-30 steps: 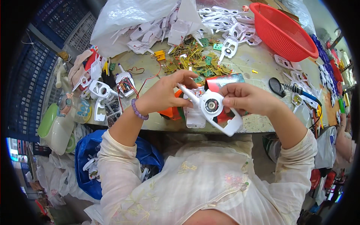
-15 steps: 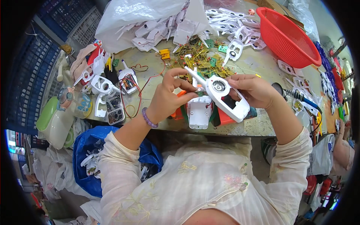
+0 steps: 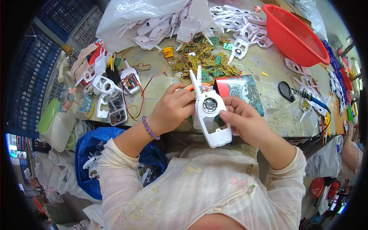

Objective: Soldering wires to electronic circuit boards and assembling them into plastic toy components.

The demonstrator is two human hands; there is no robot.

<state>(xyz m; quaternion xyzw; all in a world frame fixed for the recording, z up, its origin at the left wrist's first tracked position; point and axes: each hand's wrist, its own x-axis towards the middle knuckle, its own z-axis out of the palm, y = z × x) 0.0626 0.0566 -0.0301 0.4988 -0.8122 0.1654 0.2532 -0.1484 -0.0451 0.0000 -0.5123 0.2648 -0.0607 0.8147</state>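
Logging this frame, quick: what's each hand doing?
Left hand: closed on the white plastic casing.
Right hand: closed on the same casing.

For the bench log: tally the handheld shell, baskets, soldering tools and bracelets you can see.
White handset shell, held by left hand and right hand: 1
Red basket: 1
Soldering iron: 1
Purple bead bracelet: 1
Total: 4

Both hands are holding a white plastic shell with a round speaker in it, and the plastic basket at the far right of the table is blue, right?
Not quite: the basket is red, as the head view shows. Both hands, left and right, do hold the white shell with its round speaker.
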